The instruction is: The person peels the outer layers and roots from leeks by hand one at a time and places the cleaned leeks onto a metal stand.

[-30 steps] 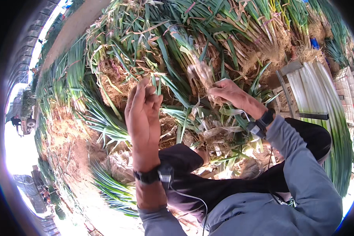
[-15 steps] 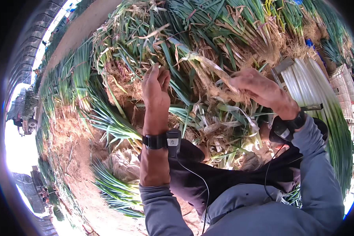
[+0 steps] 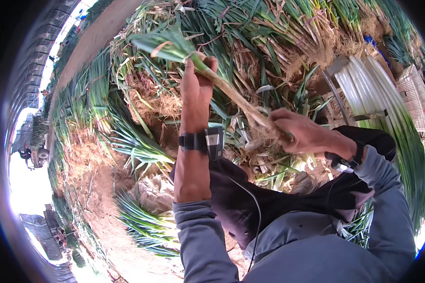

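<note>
A long green onion (image 3: 236, 96) slants across the space in front of me, its green leaves up to the left and its roots down to the right. My left hand (image 3: 198, 87) is closed around it where the white stalk turns green. At the lower end my right hand (image 3: 304, 132) grips the onion by its root end, fingers bent around the stalk. Dry outer skin still covers the stalk. Below the right hand lies a heap of stripped leaves and skins (image 3: 257, 158), partly hidden by my legs.
Clean white-stalked green onions (image 3: 363, 89) lie in a metal-sided rack at my right, by a pale plastic crate (image 3: 413, 96). Untrimmed bundles (image 3: 293, 33) with roots are piled ahead. More green onions (image 3: 144, 226) lie on the ground at left, near a crumpled sack (image 3: 155, 193).
My left hand has closed on the onion's upper stalk. The onion's leafy end has swung out to the upper left, and my right hand has moved slightly lower with its root end.
</note>
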### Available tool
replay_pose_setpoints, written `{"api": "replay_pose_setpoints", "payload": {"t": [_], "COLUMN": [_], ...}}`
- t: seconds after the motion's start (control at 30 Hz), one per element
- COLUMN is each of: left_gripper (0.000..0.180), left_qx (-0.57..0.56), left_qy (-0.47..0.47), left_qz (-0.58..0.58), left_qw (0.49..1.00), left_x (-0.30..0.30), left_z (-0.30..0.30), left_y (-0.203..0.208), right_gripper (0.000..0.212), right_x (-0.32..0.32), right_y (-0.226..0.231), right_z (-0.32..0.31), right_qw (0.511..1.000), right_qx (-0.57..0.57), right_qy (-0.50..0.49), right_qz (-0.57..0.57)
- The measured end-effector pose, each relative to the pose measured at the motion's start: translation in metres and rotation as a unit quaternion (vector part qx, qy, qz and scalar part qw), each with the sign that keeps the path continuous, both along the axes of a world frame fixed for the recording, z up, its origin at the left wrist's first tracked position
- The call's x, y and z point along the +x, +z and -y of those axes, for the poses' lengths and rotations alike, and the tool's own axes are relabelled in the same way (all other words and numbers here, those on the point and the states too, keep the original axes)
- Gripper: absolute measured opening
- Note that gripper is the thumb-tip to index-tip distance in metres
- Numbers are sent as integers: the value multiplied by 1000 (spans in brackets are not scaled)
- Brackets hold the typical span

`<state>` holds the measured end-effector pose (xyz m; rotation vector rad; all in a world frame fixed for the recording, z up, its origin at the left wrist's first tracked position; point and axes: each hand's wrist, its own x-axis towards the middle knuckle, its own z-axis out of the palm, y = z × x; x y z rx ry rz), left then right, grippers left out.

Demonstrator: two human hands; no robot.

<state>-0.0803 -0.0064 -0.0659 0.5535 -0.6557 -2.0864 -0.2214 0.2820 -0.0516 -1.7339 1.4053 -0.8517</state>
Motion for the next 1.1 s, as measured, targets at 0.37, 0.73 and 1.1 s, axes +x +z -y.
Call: {"api": "replay_pose_setpoints", "payload": {"t": [0.37, 0.73, 1.1], "left_gripper": [35, 62, 38], "left_qx": [-79, -230, -107], "left_qy": [199, 202, 10], "left_qz": [21, -76, -74], "left_qw": [977, 949, 991], "left_x": [66, 144, 74], "left_z": [11, 1, -47], "left_y": [32, 74, 48], "right_gripper": [31, 44, 31], "right_x": [-27, -112, 72], "right_y": [-214, -289, 59], "right_z": [-13, -24, 183], "right_qw": [967, 969, 991], "right_qx": [77, 111, 37], "right_qy": [9, 15, -47], "right_qz": [-242, -219, 119]}}
